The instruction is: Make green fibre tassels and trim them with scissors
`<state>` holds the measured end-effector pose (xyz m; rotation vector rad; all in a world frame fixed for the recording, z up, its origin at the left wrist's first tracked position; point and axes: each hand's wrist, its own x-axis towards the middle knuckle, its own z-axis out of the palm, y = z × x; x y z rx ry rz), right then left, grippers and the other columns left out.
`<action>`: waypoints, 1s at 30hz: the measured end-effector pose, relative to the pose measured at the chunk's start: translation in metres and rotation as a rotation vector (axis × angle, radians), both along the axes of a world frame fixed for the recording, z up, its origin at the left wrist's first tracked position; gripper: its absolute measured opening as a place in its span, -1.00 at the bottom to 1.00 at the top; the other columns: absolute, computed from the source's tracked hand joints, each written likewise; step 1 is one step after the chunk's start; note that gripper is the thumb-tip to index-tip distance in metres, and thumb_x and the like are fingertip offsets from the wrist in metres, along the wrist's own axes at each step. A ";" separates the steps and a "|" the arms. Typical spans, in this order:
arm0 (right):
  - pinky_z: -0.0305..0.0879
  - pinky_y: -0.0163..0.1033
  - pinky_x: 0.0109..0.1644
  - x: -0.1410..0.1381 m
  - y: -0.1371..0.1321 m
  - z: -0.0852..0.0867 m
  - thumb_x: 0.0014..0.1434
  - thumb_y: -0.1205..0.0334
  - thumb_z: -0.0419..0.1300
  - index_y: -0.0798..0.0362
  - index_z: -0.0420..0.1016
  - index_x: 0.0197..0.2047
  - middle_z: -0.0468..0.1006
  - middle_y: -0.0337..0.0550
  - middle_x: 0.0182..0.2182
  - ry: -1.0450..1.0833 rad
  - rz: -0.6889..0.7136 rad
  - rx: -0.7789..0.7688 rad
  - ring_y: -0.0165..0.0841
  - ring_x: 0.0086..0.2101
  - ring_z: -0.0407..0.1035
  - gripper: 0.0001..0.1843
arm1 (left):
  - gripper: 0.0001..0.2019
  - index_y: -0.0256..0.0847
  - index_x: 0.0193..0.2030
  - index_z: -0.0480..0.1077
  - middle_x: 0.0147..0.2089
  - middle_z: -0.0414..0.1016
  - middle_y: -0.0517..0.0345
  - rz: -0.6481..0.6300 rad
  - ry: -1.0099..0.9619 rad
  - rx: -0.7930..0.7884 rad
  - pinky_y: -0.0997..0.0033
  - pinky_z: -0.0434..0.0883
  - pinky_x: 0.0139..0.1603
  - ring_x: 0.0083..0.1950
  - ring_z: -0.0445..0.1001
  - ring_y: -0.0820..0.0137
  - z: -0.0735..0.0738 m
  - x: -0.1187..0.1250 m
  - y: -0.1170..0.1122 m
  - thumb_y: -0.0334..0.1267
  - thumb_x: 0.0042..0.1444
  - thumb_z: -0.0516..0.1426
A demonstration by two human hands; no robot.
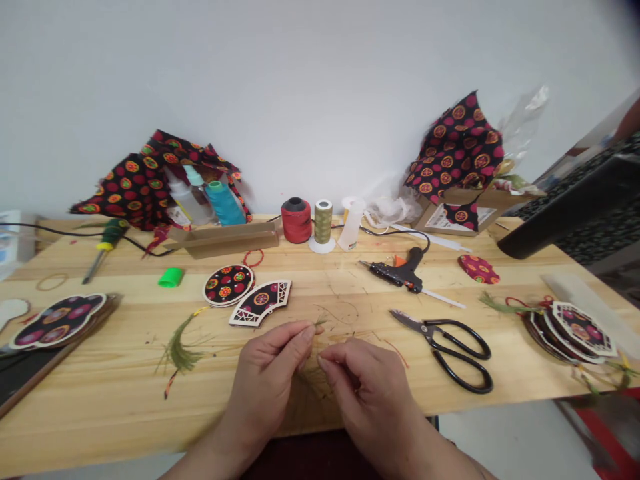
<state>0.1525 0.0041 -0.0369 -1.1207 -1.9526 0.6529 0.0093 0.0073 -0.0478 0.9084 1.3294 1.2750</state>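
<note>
My left hand [270, 380] pinches a small bundle of green threads [320, 322] between thumb and forefinger, just above the wooden table [125, 393]. My right hand [367, 390] is beside it with its fingers curled and its fingertips pinched on thin strands of the same threads. Both hands hover near the table's front edge. A finished green tassel [181, 350] lies to the left of my hands. Black scissors [450, 343] lie to the right.
A fan-shaped ornament [261, 302] and a round one [228, 285] lie ahead. A black glue gun [400, 272], red thread spool [296, 220], green spool [323, 223], bottles [200, 197], patterned fabric [145, 177], a cardboard box [463, 210], and stacks of ornaments [570, 327] at right and ornaments [57, 319] at left surround them.
</note>
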 end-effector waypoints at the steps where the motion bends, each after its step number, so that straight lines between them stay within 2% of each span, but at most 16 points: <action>1: 0.18 -0.35 -0.44 0.000 0.000 0.000 0.18 0.38 0.07 0.07 0.45 -0.38 0.50 -0.21 -0.54 -0.002 0.004 -0.005 -0.43 -0.53 0.35 -0.83 | -0.87 -0.20 -0.41 0.55 -0.64 0.21 0.36 -0.002 -0.003 -0.004 0.55 0.14 -0.56 -0.55 0.12 0.52 0.001 0.000 0.000 -0.20 -0.02 0.23; 9: 0.17 -0.34 -0.45 0.003 -0.003 -0.002 0.18 0.37 0.07 0.08 0.46 -0.39 0.48 -0.21 -0.57 -0.008 -0.007 0.008 -0.42 -0.55 0.34 -0.83 | -0.85 -0.19 -0.41 0.55 -0.65 0.18 0.36 -0.009 0.018 -0.006 0.53 0.13 -0.58 -0.57 0.10 0.51 0.002 0.000 0.001 -0.17 -0.01 0.22; 19: 0.14 -0.34 -0.44 0.002 -0.005 -0.008 0.23 0.35 0.02 0.06 0.42 -0.39 0.46 -0.22 -0.57 -0.073 0.064 0.042 -0.43 -0.54 0.31 -0.80 | -0.83 -0.21 -0.40 0.56 -0.67 0.18 0.36 -0.008 0.089 -0.025 0.55 0.12 -0.59 -0.58 0.09 0.52 0.005 0.001 0.001 -0.16 -0.02 0.22; 25: 0.14 -0.34 -0.42 0.001 -0.007 -0.012 0.25 0.35 0.01 0.05 0.40 -0.37 0.48 -0.22 -0.53 -0.106 0.094 0.037 -0.43 -0.52 0.32 -0.80 | -0.88 -0.18 -0.41 0.57 -0.65 0.25 0.34 -0.008 0.128 -0.001 0.53 0.16 -0.55 -0.56 0.14 0.48 0.003 0.001 0.002 -0.22 -0.02 0.22; 30: 0.10 -0.31 -0.44 0.004 -0.002 -0.002 0.24 0.37 0.00 0.06 0.38 -0.37 0.48 -0.21 -0.51 -0.226 0.120 0.109 -0.41 -0.51 0.30 -0.81 | -0.88 -0.18 -0.45 0.55 -0.68 0.23 0.34 -0.032 0.167 -0.026 0.52 0.15 -0.57 -0.58 0.13 0.48 0.003 -0.001 0.002 -0.21 -0.02 0.21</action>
